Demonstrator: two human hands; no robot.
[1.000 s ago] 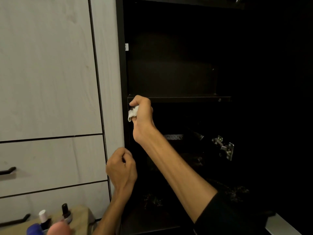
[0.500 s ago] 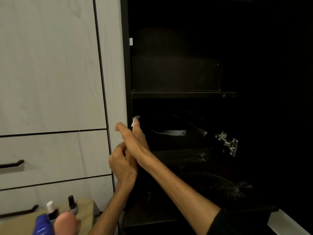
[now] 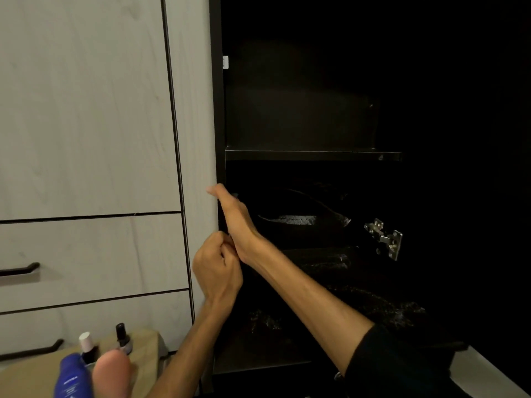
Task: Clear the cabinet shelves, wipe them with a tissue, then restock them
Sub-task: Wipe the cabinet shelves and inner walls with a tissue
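Note:
The dark cabinet stands open, and its upper shelf (image 3: 313, 155) is bare. My right hand (image 3: 234, 219) reaches to the cabinet's left inner edge with its fingers stretched flat against the frame. Only a small pale bit of the tissue (image 3: 235, 195) shows behind the fingers; the rest is hidden. My left hand (image 3: 217, 267) is curled into a loose fist just below, touching my right wrist, with nothing visible in it. Dark, glittery items (image 3: 373, 305) lie on the lower shelves.
A metal door hinge (image 3: 385, 239) sticks out at the cabinet's right side. Pale wood drawer fronts with black handles (image 3: 20, 270) fill the left. At the bottom left a beige surface (image 3: 143, 351) holds a blue lotion bottle (image 3: 71, 377) and two nail polish bottles (image 3: 123, 338).
My right hand dropped from the upper shelf's front edge to the cabinet's left frame and flattened out. My left hand rose to meet its wrist. The tissue is now nearly hidden.

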